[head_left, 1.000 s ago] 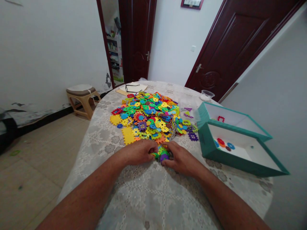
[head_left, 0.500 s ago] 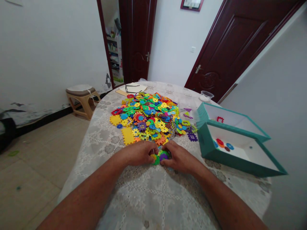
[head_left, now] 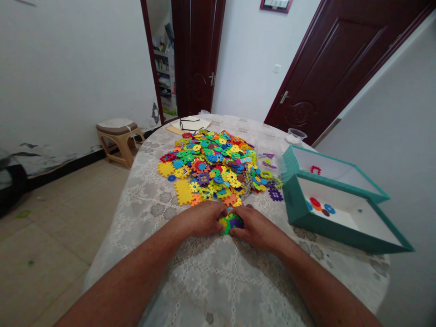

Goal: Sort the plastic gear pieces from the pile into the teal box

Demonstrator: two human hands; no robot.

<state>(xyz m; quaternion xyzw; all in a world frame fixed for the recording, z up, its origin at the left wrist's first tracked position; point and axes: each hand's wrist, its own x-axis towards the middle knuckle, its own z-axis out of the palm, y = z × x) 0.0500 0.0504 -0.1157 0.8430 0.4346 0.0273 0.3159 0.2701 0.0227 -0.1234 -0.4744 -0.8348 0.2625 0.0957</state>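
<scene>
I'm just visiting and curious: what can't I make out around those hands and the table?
In the head view:
Green piece: partly hidden by the left hand.
Purple piece: partly hidden by the right hand.
Whether those two pieces interlock: too small to tell.
Lower pieces in the pile: hidden by those on top.
Wall frame: cut off by the top edge.

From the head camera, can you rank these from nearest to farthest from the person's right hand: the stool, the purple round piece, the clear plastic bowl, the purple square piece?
From the right hand:
1. Purple round piece: at its fingers.
2. Purple square piece: beyond it, left of the box.
3. Clear plastic bowl: far table edge.
4. Stool: on the floor, left.
</scene>
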